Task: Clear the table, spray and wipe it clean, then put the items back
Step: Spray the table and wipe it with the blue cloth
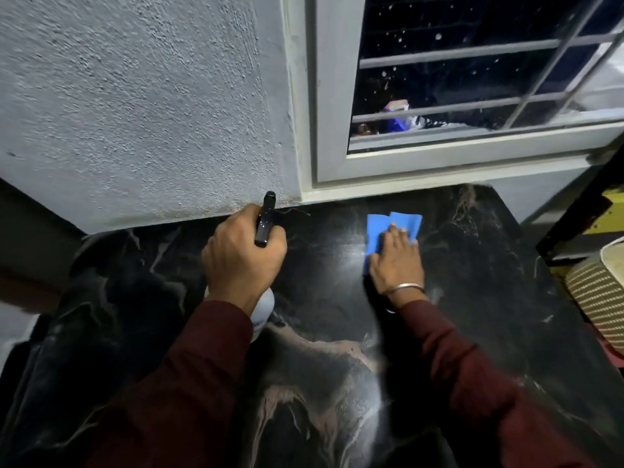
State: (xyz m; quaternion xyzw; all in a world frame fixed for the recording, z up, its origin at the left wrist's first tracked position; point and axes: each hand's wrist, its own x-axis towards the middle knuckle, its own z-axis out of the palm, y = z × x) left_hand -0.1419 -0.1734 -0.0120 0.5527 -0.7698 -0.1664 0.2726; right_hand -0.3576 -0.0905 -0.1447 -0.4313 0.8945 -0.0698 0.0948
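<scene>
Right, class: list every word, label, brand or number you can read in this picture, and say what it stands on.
None can be read.
Spray bottle: a dark mark low on its white body, too blurred to read.
Blue cloth, black marble table: no writing shows.

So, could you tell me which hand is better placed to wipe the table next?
The right hand: it already lies flat on the blue cloth on the table. The left hand grips the spray bottle.
</scene>
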